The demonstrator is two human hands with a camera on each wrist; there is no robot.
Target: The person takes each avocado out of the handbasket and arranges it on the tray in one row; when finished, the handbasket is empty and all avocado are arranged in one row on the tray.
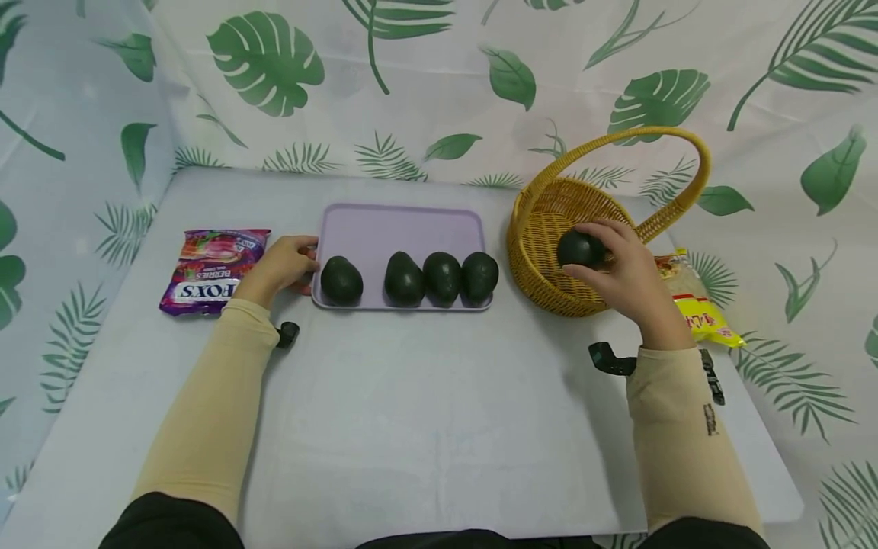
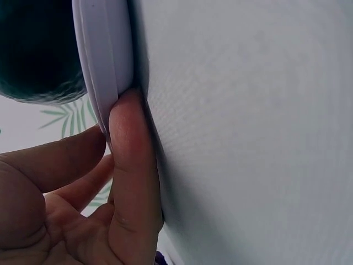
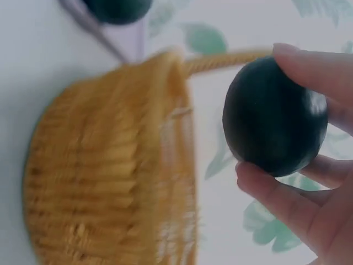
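My right hand (image 1: pixel 620 267) grips a dark green avocado (image 1: pixel 579 249) between thumb and fingers, above the mouth of a yellow wicker basket (image 1: pixel 549 293). In the right wrist view the held avocado (image 3: pixel 274 117) is up beyond the basket's rim. With thumb and fingers my left hand (image 1: pixel 284 265) pinches the left edge of a lilac tray (image 1: pixel 401 225). Along the tray's front side lie several avocados: one avocado (image 1: pixel 341 281) at the left, the others grouped at the right. In the left wrist view a fingertip (image 2: pixel 128 118) is under the tray's rim.
A purple candy bag (image 1: pixel 216 271) lies left of the tray, next to my left forearm. Behind my right wrist, a yellow snack bag (image 1: pixel 703 301) is partly hidden. The basket's tall handle (image 1: pixel 693 152) arches over its back right side. A leaf-printed cloth hangs behind the white table (image 1: pixel 425 412).
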